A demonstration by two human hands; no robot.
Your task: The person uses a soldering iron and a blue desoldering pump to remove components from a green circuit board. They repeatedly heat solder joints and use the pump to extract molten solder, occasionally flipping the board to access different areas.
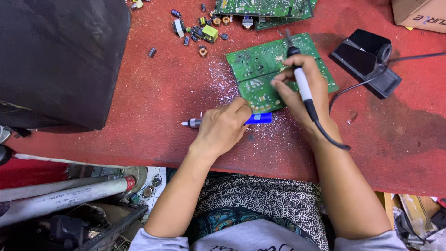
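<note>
soldering iron (301,79) gripped in right hand (304,95), long axis toward the table's far edge, tip on green circuit board (260,69); left hand (223,126) closed around blue desoldering pump (258,119) lying crosswise, just nearer.

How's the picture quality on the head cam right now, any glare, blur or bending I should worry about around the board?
Head view: even, soft light, no glare on the green circuit board; right hand with the soldering iron and left hand with the blue-ended tool are sharp; wide-angle bending curves the red table edge; black box upper left shows little detail.
</note>
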